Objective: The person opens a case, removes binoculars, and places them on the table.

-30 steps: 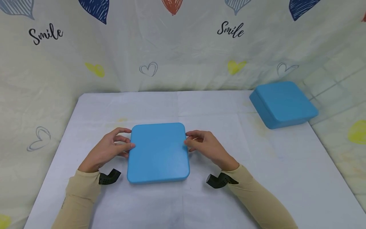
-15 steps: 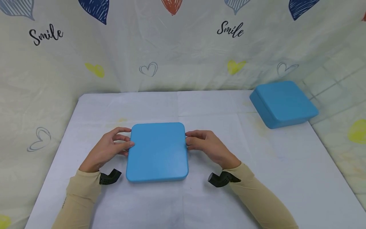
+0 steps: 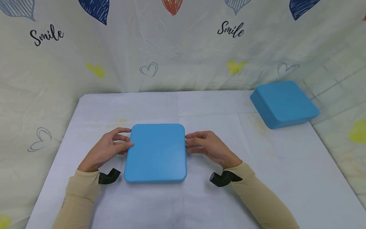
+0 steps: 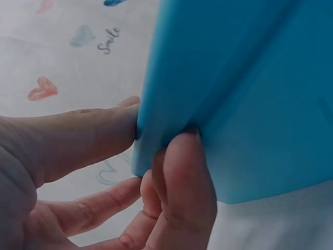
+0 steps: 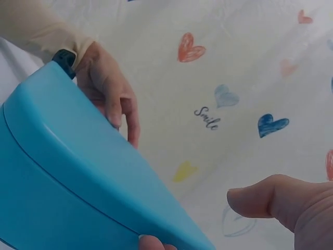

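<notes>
A light blue, rounded-square lidded box (image 3: 155,154) lies on the table between my two hands. On its left side my left hand (image 3: 106,149) pinches the lid's edge, thumb at the upper rim. A fingertip of that hand presses at the dark seam (image 4: 240,78) under the lid in the left wrist view. My right hand (image 3: 213,149) is at the box's right side, its fingers loosely bent. In the right wrist view its thumb (image 5: 263,197) stands away from the box, while a fingertip (image 5: 151,242) touches the side near the seam. The box's inside is hidden.
A second blue box (image 3: 288,103) sits at the table's back right corner, slightly past its edge. White cloth covers the table (image 3: 217,111). A printed curtain (image 3: 183,47) with hearts and lettering hangs directly behind and at the sides.
The box has turned a little clockwise, its near end shifting left. My right thumb has come off the lid's edge and the right hand has drawn slightly right. The left hand keeps its place.
</notes>
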Motion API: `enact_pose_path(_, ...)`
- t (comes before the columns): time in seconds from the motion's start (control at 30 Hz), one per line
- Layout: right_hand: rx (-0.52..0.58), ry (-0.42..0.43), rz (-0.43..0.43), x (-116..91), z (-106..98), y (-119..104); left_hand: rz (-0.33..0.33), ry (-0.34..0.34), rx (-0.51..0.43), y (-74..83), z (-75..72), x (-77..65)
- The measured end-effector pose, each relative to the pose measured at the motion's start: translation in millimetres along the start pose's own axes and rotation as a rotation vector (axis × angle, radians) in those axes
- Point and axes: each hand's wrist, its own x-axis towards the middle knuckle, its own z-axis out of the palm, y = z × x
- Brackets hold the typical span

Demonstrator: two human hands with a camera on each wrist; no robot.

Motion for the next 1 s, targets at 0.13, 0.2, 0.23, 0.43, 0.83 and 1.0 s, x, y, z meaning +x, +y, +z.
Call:
enact_pose_path(0.13,0.004,0.013,-0.007,-0.2,1.6,2.0,0.008,-0.014,0.001,-1.4,-0.7,-0.4)
enact_pose_path(0.2,-0.004,0.023,-0.014,-0.7,2.7,3.0,0.010,-0.018,-0.002,-1.6,-0.5,-0.4)
enact_pose_path(0.23,-0.012,0.029,-0.017,-0.9,3.2,3.5,0.012,-0.018,-0.002,-1.6,-0.3,-0.3)
enact_pose_path(0.43,-0.069,0.070,-0.036,0.3,6.2,8.1,0.020,-0.011,0.008,0.1,0.7,-0.3)
enact_pose_path(0.83,-0.160,0.244,-0.033,0.9,26.2,10.8,0.001,-0.011,0.014,3.9,1.3,-4.4)
enact_pose_path(1.0,-0.162,0.268,-0.017,1.2,32.2,12.7,-0.018,-0.046,-0.001,2.5,1.3,-3.6)
